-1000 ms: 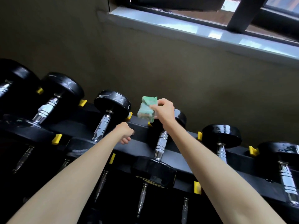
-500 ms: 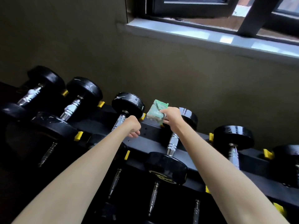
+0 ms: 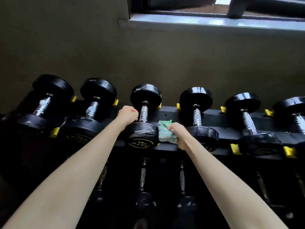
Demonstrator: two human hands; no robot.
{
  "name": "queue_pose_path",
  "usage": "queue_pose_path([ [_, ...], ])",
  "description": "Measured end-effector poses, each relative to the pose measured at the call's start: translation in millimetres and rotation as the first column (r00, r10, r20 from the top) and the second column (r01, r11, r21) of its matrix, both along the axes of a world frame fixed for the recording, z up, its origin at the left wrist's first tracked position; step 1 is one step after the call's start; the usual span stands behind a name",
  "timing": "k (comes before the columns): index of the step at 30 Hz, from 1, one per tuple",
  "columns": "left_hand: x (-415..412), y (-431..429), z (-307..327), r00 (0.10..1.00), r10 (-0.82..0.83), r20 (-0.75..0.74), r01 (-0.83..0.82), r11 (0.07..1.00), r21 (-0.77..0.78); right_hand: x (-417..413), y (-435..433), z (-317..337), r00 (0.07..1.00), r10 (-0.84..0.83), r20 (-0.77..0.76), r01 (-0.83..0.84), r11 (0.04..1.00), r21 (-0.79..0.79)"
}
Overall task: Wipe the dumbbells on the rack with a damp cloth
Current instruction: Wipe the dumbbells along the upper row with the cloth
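Cloth (image 3: 165, 131) lowered, gripped by right hand (image 3: 179, 135); left hand (image 3: 128, 114) fisted beside wall-pointing dumbbell handle (image 3: 144, 113).

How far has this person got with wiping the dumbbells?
Done: unclear; pale smears show on several near ends. In hand: right hand holds the green cloth against the third dumbbell, left hand curled beside its handle. Left: probably the next dumbbell and the lower row.

1. The rack (image 3: 170, 112) is black and two-tiered, with yellow stops.
2. The dumbbells (image 3: 196, 114) have black round heads and chrome grips. They lie side by side across the rack's top tier, with more on its dim lower tier.
3. The cloth (image 3: 165, 132) is green and crumpled. It sits over the rack's front rail, against the scuffed near head of the third dumbbell (image 3: 143, 135) from the rack's left end.
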State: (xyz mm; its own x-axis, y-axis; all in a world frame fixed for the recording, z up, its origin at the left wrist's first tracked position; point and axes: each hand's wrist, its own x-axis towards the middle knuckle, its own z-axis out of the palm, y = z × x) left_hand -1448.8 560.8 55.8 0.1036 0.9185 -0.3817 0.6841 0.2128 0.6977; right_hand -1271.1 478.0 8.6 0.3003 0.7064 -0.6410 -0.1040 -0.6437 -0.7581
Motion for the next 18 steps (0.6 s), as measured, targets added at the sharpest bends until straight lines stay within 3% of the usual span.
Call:
queue_pose_path([
  [2, -25.1, -7.7, -8.5, 0.999, -0.034, -0.028, 0.034, 0.999, 0.023, -14.5, -8.2, -8.8, 0.977, -0.072, 0.2, 0.069, 0.997, 0.021],
  [5, -45.0, -11.2, -22.3, 0.994, -0.108, -0.023, 0.108, 0.994, 0.015, -30.6, -19.1, -9.3, 0.915, -0.183, 0.361, 0.171, 0.983, 0.064],
  [8, -51.8, -12.2, -28.6, 0.983, -0.185, -0.016, 0.185, 0.982, 0.046, -45.2, -22.7, -8.0, 0.79, -0.163, 0.591, 0.181, 0.983, 0.03],
  [10, -51.3, -11.2, -30.4, 0.976, -0.215, -0.036, 0.217, 0.974, 0.071, -52.9, -22.6, -12.2, 0.73, -0.147, 0.667, 0.182, 0.983, 0.017],
  [13, -49.6, -9.0, -30.7, 0.969, -0.233, -0.076, 0.241, 0.965, 0.108, -58.4, -20.0, -19.1, 0.724, -0.132, 0.677, 0.174, 0.985, 0.007],
  [18, -51.8, -2.6, -36.3, 0.953, -0.281, -0.112, 0.292, 0.95, 0.108, -59.8, -10.4, -33.3, 0.839, -0.145, 0.524, 0.254, 0.957, -0.141],
])
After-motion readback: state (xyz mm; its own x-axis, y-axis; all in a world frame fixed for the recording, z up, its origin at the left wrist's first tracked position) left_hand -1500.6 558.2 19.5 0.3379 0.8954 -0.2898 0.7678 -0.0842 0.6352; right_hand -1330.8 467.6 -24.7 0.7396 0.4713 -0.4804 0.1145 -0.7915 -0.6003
